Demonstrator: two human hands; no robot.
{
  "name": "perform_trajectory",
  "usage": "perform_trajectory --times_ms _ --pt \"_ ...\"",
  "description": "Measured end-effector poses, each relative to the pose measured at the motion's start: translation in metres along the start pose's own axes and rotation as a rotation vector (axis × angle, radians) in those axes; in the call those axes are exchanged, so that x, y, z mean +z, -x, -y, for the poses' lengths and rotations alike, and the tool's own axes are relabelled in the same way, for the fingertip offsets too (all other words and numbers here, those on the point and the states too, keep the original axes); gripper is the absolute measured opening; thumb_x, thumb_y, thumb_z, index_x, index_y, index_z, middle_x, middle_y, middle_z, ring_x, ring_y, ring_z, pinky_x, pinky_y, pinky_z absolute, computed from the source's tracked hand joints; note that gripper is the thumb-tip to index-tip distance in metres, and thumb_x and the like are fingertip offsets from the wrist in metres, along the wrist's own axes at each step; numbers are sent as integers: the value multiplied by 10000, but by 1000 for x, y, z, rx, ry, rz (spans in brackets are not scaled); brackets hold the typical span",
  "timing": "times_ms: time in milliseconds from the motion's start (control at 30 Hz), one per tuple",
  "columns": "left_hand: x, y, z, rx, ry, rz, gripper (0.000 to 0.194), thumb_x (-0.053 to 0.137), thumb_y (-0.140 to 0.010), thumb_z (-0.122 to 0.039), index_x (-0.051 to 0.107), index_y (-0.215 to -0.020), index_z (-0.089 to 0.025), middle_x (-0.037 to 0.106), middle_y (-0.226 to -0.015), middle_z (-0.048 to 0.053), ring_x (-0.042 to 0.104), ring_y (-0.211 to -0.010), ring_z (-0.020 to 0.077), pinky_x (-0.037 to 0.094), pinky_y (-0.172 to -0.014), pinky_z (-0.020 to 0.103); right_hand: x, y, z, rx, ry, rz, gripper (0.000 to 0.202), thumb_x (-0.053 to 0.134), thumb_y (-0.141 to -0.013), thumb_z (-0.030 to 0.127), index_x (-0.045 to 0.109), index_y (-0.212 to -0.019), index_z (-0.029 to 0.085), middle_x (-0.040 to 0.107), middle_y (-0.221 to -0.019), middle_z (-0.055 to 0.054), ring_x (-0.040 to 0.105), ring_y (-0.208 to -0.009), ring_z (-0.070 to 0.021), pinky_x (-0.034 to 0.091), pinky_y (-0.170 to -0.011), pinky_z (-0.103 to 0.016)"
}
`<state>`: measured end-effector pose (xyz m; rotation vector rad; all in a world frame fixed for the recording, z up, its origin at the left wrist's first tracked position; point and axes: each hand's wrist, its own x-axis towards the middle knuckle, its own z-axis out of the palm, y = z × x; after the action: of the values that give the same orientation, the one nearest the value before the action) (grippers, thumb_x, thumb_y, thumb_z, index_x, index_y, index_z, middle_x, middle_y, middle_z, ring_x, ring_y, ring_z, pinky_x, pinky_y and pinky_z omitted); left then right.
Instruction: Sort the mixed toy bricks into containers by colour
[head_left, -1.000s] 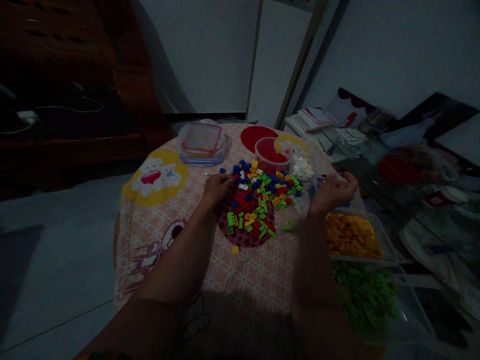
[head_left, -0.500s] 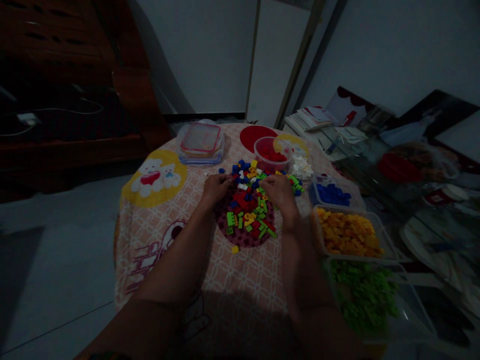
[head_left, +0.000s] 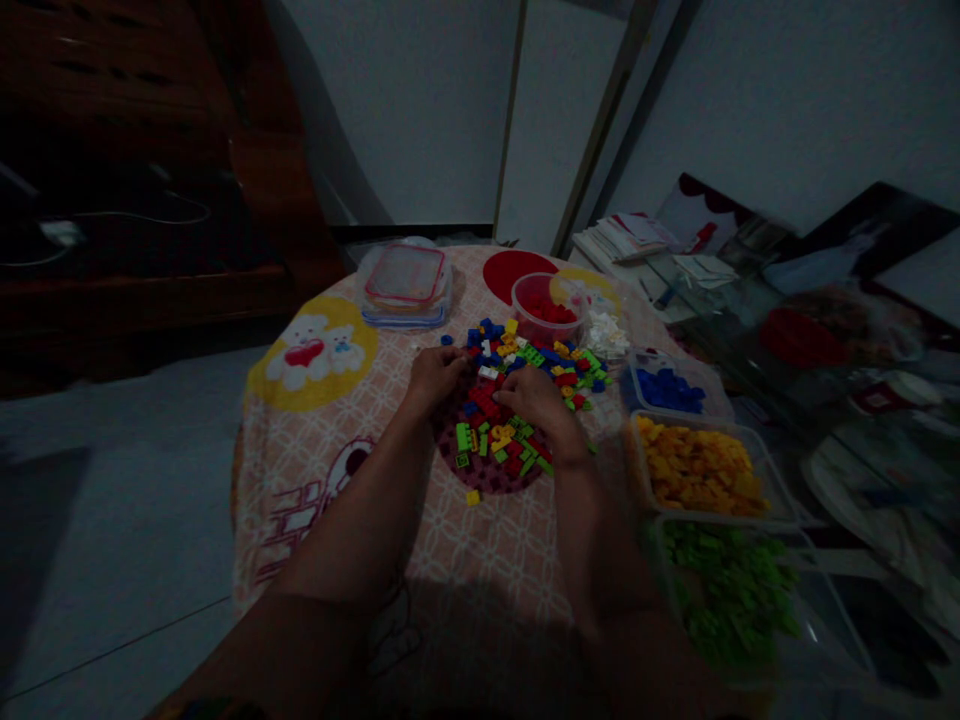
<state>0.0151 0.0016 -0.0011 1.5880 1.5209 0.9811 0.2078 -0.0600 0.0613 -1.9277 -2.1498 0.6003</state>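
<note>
A mixed pile of toy building bricks (head_left: 501,437) in red, blue, green, yellow and white lies in the middle of the cloth-covered table. At its left edge is my left hand (head_left: 437,378), thumb and fingers pinched together; what they hold, if anything, is too small and dark to name. My right hand (head_left: 535,398) reaches over the middle of the pile, its fingers closed down at the red bricks (head_left: 486,401). Whether a brick is between those fingers is hidden. A single yellow brick (head_left: 473,497) lies apart, nearer to me.
On the right stand boxes of blue bricks (head_left: 670,390), yellow bricks (head_left: 701,465) and green bricks (head_left: 731,590). Behind the pile are a round tub (head_left: 546,327) with red bricks and a heap of white bricks (head_left: 606,335). Stacked lidded boxes (head_left: 405,285) stand at the back left.
My right hand has moved left and nearer to me, from the pile's right side to the red bricks, uncovering bricks behind it. My left hand stays almost in place.
</note>
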Motion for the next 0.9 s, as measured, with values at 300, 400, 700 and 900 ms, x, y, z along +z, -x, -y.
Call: perform_trajectory --times_ms 300,400,700,900 --pt "0 -2 2 3 -28 -1 301 613 -841 -354 844 -936 -187 791 -821 39 674 -756 193 482 -691 264 -11 3 -16 142 -534 -103 187 672 -821 213 754 -988 188 662 -653 46 608 -537 -151 497 -576 -259" --pt "0 -2 2 3 -30 -5 287 623 -834 -348 842 -917 -182 789 -817 36 671 -757 189 476 -694 262 -13 2 -23 172 -627 -176 172 702 -764 221 730 -932 195 608 -585 74 578 -476 -139 489 -531 -249" --pt "2 -2 2 -53 56 17 286 611 -830 -335 830 -924 -177 762 -758 25 636 -656 164 471 -650 253 -30 0 -49 291 -1085 -923 292 675 -792 275 633 -1070 192 643 -644 72 618 -471 -125 489 -443 -200" --pt "1 -2 2 -40 40 9 274 638 -844 -374 828 -897 -184 750 -729 20 638 -665 168 456 -640 250 -53 12 -80 413 -1075 -1430 467 530 -921 249 521 -1387 220 680 -835 34 649 -552 -105 543 -494 -202"
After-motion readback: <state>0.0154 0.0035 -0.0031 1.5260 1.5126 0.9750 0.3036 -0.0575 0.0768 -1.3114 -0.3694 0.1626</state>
